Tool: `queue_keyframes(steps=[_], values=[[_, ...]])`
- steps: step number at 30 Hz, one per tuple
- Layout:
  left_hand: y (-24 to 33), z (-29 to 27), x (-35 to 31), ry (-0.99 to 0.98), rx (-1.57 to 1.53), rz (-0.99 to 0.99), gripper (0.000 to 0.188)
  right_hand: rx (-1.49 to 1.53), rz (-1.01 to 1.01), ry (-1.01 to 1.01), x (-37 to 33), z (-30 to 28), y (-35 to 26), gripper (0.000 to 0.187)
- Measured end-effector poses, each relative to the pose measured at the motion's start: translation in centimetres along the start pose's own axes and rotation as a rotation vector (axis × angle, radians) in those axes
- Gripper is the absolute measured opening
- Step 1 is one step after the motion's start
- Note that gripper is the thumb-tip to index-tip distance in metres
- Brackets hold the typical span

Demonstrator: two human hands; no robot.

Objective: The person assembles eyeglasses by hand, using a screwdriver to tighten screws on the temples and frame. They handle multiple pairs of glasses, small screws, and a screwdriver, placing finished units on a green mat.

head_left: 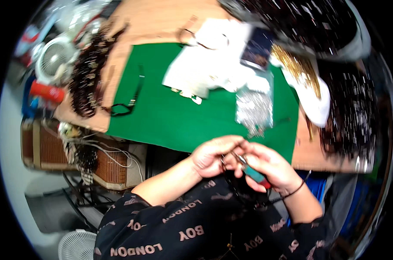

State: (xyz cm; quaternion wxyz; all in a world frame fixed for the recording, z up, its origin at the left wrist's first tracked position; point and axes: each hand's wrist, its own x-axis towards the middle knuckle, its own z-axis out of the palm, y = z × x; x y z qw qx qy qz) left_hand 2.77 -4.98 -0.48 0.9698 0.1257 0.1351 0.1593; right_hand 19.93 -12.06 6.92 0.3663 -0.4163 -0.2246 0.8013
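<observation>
- Small pliers (253,173), teal-handled with a red tip on the grip, sit just below the green mat's (170,117) near edge
- Right hand (270,167) is clenched around them; left hand (211,154) pinches something thin and dark at their metal nose
- Further out on the counter (162,19): clear bag of silvery pieces (253,109); black glasses (127,102); white papers (205,65)

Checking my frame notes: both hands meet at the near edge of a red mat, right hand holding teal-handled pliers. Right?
Not quite: the mat is green, not red, as the head view shows. The rest holds: the left hand and right hand meet at its near edge, and the right hand holds teal-handled pliers.
</observation>
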Motion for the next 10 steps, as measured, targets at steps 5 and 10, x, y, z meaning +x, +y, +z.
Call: queue_keyframes(steps=[5,10], values=[[4.1,4.3,-5.2,-0.153,0.257,0.479,0.026,-0.128,-0.133,-0.042,-1.1,-2.8,0.4,0.032],[7.9,7.0,-14.7,1.348,2.020,1.100,0.017,-0.197,-0.232,0.195,-0.4,-5.0,1.6,0.030]])
